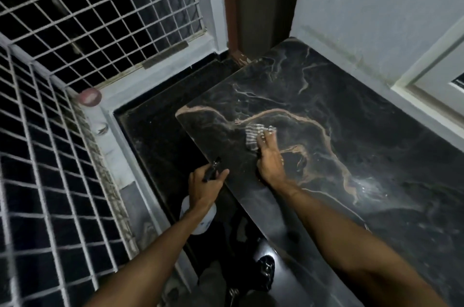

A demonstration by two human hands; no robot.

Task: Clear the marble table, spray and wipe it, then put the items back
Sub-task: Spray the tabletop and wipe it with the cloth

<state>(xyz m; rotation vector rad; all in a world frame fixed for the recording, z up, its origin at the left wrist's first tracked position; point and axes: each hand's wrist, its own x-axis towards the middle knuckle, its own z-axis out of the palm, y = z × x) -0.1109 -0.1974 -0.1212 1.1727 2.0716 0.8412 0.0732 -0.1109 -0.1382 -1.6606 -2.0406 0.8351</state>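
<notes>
The black marble table (pixel 326 95) with tan veins fills the right half of the view, and nothing but a cloth lies on it. My right hand (pixel 270 159) presses flat on a striped grey-and-white cloth (pixel 254 134) near the table's left edge. My left hand (pixel 207 187) hangs just off that edge, gripping the black trigger head of a spray bottle (pixel 200 221). The bottle's white body hangs below the hand, over the floor.
White metal grilles (pixel 75 30) close off the left side and the back. A white wall (pixel 376 5) and a door frame (pixel 411 80) border the table on the right. Dark floor (pixel 155 135) lies between grille and table. A small reddish round object (pixel 89 96) sits on the grille ledge.
</notes>
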